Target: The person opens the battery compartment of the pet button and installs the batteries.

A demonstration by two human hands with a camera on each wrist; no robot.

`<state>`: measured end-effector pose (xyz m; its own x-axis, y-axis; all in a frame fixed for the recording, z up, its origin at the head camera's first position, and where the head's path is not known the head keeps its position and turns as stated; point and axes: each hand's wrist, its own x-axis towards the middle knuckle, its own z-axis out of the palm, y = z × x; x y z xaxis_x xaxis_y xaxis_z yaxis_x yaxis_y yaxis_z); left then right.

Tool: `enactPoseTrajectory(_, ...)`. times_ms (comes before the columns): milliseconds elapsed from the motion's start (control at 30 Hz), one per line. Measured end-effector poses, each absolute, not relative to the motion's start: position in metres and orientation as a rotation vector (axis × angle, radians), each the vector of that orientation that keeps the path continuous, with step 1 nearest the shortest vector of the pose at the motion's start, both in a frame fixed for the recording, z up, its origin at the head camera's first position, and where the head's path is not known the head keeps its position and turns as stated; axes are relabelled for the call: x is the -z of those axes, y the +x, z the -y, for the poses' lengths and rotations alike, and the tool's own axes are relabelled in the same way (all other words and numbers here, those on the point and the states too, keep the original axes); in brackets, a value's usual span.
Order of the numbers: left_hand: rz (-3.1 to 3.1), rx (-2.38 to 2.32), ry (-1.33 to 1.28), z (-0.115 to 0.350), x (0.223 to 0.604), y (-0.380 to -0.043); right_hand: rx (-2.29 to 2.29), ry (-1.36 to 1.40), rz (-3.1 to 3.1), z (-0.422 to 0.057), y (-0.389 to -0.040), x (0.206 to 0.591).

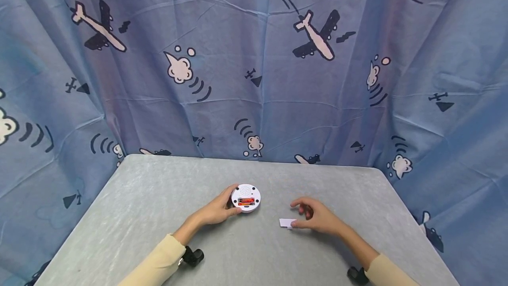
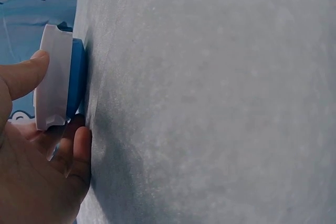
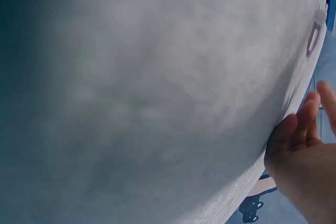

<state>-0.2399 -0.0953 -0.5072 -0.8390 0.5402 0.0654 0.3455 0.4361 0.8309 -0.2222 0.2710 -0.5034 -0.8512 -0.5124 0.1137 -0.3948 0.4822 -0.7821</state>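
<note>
"Which step does this look like?"

"Closing up, I'd judge. The device faces up with two batteries seated and uncovered. The left hand grips the device, thumb at its near left edge, the other fingers curled round its far left."

"And the cover?"

"Right of the device and slightly to its near side, on or just above the worktop; I can't tell which. The right hand is farther right of the device, its thumb overlapping the cover's end. Its other fingers are loosely bent and spread away from that thumb, so no pinch shows."

"What would the next move call for?"

"Probably a secure pinch on the cover, then lining it up over the batteries while the left hand steadies the device. Taking batteries out is possible too, but no spares show."
</note>
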Motion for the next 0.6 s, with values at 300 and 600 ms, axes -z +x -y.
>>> enactPoseTrajectory(300,-2.466,-1.378,0.793,0.096,0.506,-0.239,1.232,-0.737,-2.681,-0.265,-0.207,0.505)
enactPoseTrajectory(600,-2.474,-1.365,0.788,0.095,0.508,-0.240,1.219,-0.713,-2.711,-0.261,-0.206,0.508)
